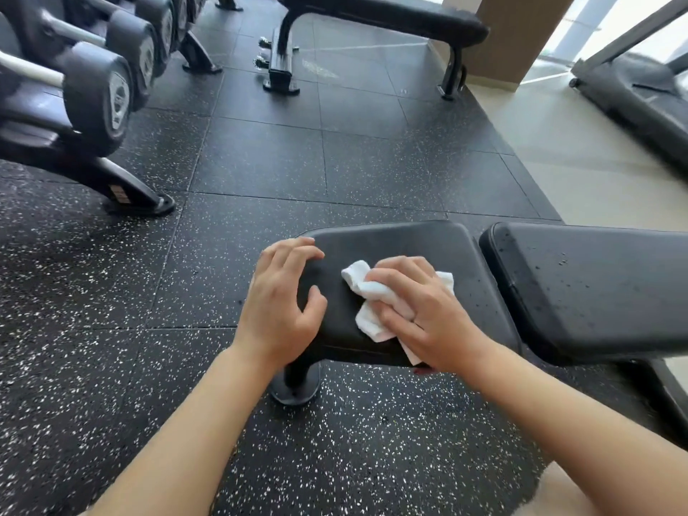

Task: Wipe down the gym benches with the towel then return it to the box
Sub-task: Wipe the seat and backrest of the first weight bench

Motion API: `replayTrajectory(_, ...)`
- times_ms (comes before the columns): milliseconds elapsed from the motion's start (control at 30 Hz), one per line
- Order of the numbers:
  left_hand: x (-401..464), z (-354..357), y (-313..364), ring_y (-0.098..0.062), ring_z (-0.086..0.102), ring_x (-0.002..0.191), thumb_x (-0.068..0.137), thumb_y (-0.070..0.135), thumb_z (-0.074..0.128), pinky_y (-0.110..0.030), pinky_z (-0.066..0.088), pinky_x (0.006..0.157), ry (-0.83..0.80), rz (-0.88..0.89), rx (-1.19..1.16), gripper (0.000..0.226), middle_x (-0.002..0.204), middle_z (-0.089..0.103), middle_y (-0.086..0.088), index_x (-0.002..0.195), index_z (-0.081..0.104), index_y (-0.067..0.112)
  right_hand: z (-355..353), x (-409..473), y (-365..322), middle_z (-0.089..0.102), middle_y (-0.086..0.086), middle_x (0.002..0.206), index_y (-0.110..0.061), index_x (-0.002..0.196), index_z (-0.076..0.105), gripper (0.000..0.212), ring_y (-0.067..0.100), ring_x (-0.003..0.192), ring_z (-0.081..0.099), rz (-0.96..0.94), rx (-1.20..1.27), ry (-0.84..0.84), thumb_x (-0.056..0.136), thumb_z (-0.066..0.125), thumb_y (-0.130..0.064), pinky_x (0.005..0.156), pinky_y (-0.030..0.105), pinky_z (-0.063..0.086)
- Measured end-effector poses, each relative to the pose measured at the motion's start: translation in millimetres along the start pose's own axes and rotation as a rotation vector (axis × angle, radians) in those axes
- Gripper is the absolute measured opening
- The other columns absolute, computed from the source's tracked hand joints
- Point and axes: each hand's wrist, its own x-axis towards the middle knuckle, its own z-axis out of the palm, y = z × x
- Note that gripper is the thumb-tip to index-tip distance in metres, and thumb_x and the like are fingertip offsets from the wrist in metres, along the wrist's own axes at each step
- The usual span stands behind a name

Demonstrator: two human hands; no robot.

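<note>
A black adjustable gym bench stands in front of me, its seat pad [402, 247] at centre and its back pad [595, 284] to the right, speckled with droplets. A crumpled white towel [366, 288] lies on the seat pad. My right hand [420, 314] lies on top of the towel and grips it against the pad. My left hand [281, 303] rests on the seat pad's left edge, fingers loosely bent over the corner. The box is not in view.
A dumbbell rack [93, 106] with several black dumbbells stands at the left. A second flat bench [391, 16] sits at the back. A treadmill [640, 95] is at the far right on pale flooring. Speckled black rubber floor [260, 173] lies between them.
</note>
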Motion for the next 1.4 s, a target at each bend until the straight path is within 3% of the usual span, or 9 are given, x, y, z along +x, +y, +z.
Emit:
replayTrajectory(100,3.3,-1.8,-3.3,-0.022,0.04,0.14,0.088,0.017,0.055,-0.034,0.031,0.121,-0.035,-0.009,0.007,0.038,0.145,0.055,0.002,0.124,0.068,0.015,-6.1,-44.6,7.0,0.056,-0.008,0.132,-0.021,0.13,0.066,0.03,0.023,0.122,0.049,-0.044,-0.074,0.022,0.101,0.061,-0.025,0.104,0.041,0.04)
replayTrajectory(233,6.2,0.5,-2.8,-0.023,0.043,0.137,0.085,0.015,0.055,-0.035,0.033,0.119,-0.025,-0.02,0.001,0.039,0.142,0.056,0.001,0.121,0.07,0.015,9.0,-57.1,-0.9,0.06,0.002,0.137,-0.02,0.139,0.066,0.038,0.031,0.124,0.055,-0.146,-0.224,0.06,0.106,0.055,-0.034,0.114,0.029,0.024)
replayTrajectory(333,8.2,2.0,-3.6,-0.024,0.045,0.134,0.083,0.013,0.054,-0.028,0.031,0.117,-0.015,-0.02,0.008,0.039,0.14,0.057,0.0,0.118,0.071,0.015,24.0,-54.4,-11.4,0.053,0.008,0.146,-0.024,0.147,0.06,0.041,0.035,0.131,0.051,-0.275,-0.225,0.005,0.109,0.054,-0.036,0.111,0.048,0.038)
replayTrajectory(467,11.9,-0.2,-4.6,-0.024,0.047,0.13,0.084,0.013,0.056,-0.015,0.025,0.114,-0.025,-0.044,-0.019,0.036,0.137,0.058,0.001,0.115,0.073,0.017,44.1,-42.8,-24.7,0.051,0.009,0.15,-0.023,0.146,0.06,0.043,0.036,0.134,0.051,-0.439,-0.291,0.015,0.103,0.064,-0.02,0.109,0.051,0.041)
replayTrajectory(567,12.6,-2.6,-5.8,-0.023,0.047,0.13,0.086,0.014,0.057,-0.018,0.027,0.115,-0.032,-0.035,-0.024,0.034,0.135,0.058,0.001,0.115,0.074,0.016,45.8,-32.6,-23.1,0.059,0.01,0.145,-0.02,0.145,0.061,0.044,0.036,0.131,0.054,-0.536,-0.346,0.055,0.104,0.056,-0.006,0.105,0.049,0.043)
replayTrajectory(700,13.0,-3.4,-5.8,-0.026,0.048,0.13,0.086,0.013,0.058,-0.022,0.029,0.116,-0.042,-0.003,0.005,0.033,0.134,0.059,-0.002,0.114,0.074,0.015,29.9,-39.5,0.3,0.05,0.007,0.154,-0.02,0.152,0.053,0.047,0.035,0.138,0.048,-0.653,-0.392,0.002,0.107,0.049,-0.006,0.11,0.048,0.038)
replayTrajectory(867,15.3,-2.5,-4.9,-0.027,0.048,0.127,0.083,0.014,0.056,-0.023,0.032,0.112,-0.036,-0.011,-0.01,0.033,0.13,0.058,-0.003,0.111,0.072,0.015,-3.2,-69.9,40.1,0.041,0.006,0.156,-0.025,0.158,0.044,0.055,0.034,0.145,0.041,-0.53,-0.375,-0.08,0.106,0.05,-0.008,0.114,0.053,0.039)
replayTrajectory(967,16.2,-2.6,-4.9,-0.027,0.048,0.126,0.082,0.014,0.056,-0.028,0.036,0.112,-0.034,-0.022,-0.009,0.033,0.129,0.058,-0.002,0.111,0.072,0.016,-14.4,-77.8,49.7,0.039,0.005,0.159,-0.028,0.158,0.042,0.05,0.033,0.147,0.039,-0.408,-0.291,-0.127,0.109,0.049,-0.02,0.115,0.056,0.039)
replayTrajectory(1400,17.4,-1.7,-6.9,-0.029,0.051,0.123,0.078,0.013,0.053,-0.017,0.03,0.108,-0.015,-0.037,-0.024,0.035,0.126,0.06,-0.003,0.107,0.074,0.015,16.7,-40.8,-11.0,0.047,-0.004,0.153,-0.022,0.153,0.049,0.066,0.02,0.144,0.039,-0.06,-0.162,-0.039,0.098,0.064,-0.053,0.119,0.036,0.029)
